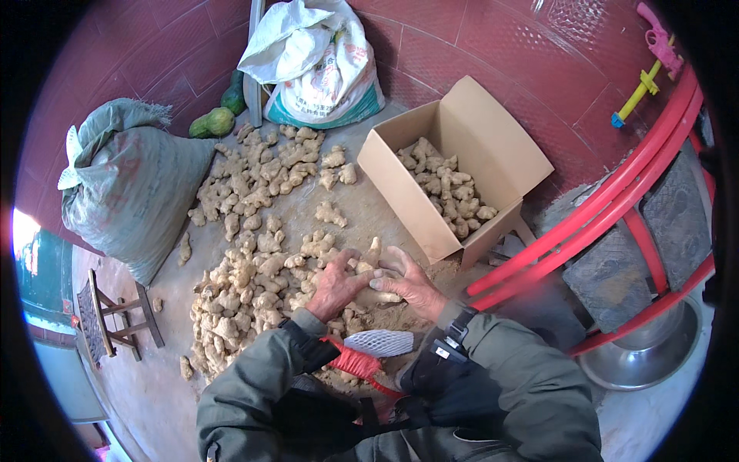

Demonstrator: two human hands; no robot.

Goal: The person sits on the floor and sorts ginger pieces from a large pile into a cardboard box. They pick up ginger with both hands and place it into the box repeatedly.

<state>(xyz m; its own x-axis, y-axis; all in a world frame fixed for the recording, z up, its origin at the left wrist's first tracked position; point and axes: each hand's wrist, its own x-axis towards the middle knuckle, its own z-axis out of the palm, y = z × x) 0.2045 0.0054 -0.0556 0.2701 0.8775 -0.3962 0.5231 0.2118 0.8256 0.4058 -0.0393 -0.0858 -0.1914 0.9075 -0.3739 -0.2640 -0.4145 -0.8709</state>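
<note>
We note bare fingers. Behind the left fingers, we record a dark band at the wrist, then a grey-green left sleeve, creased, with a small pale tab farthest back. Behind the right fingers: black strap bearing a small white mark, then the matching right sleeve, wrinkled. Below the fingers, toward us, we see dark trousers; fabric otherwise too shadowed to read.
</note>
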